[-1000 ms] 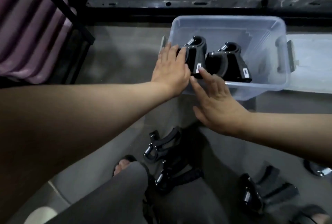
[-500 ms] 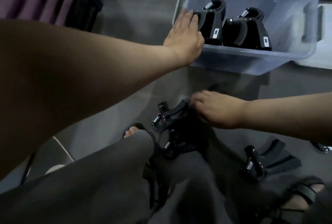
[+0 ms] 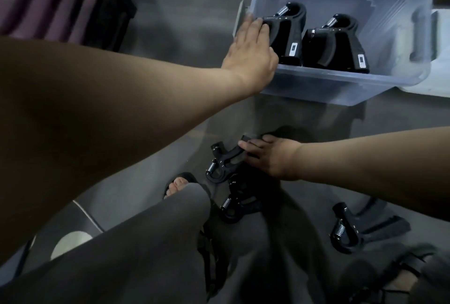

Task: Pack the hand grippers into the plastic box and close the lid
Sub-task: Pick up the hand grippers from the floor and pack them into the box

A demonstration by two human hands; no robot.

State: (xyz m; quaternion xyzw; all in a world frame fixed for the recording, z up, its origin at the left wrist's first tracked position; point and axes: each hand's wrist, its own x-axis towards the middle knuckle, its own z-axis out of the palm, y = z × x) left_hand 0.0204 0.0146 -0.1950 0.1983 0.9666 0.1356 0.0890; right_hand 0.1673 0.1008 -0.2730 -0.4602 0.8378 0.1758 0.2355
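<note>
Two black hand grippers (image 3: 289, 33) (image 3: 334, 44) stand side by side in the clear plastic box (image 3: 345, 77) on the floor, the left hand (image 3: 250, 52) lying flat with fingers together on its near-left corner, while the right hand (image 3: 270, 157) closes its fingers on a floor gripper (image 3: 225, 162) beside two others (image 3: 239, 204) (image 3: 355, 228).

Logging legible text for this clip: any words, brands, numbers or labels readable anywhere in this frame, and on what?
No text can be read.
White sticker on the left hand gripper in the box: dark mark, too small and blurred to read.
White sticker on the right hand gripper in the box: likewise unreadable.
Plastic box and the hand grippers on the floor: no visible labels.
</note>
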